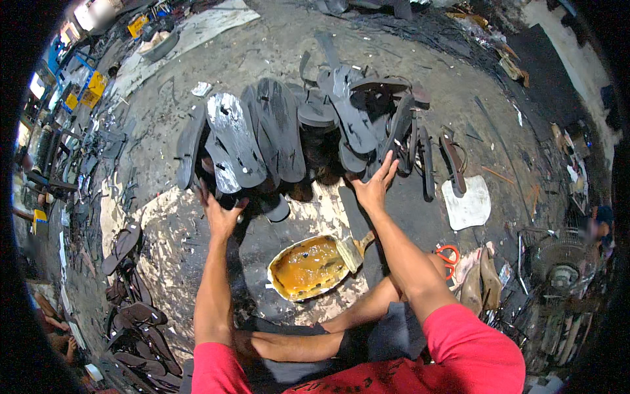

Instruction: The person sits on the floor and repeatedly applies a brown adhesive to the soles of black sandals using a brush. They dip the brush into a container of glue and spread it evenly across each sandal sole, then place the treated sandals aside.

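Note:
A row of dark rubber sandal soles (282, 131) lies heaped in front of me, some with straps. One sole (230, 121) is smeared white. At the row's near left edge my left hand (222, 213) reaches in, thumb apart from the fingers; its fingertips are partly hidden against the soles. My right hand (372, 189) rests at the near right edge, fingers spread against the soles. Neither hand visibly grips anything. Between my forearms sits a cut-down container (308, 268) of amber glue-like paste. A brush (354, 253) lies across its right rim.
Orange-handled scissors (448, 256) and shoe lasts (481, 282) lie right of my knee. Beyond them stands a fan (563, 276). A white pad (466, 202) is near a lone brown sandal (453, 164). More dark sandals (141, 335) are piled lower left. Scraps litter the floor.

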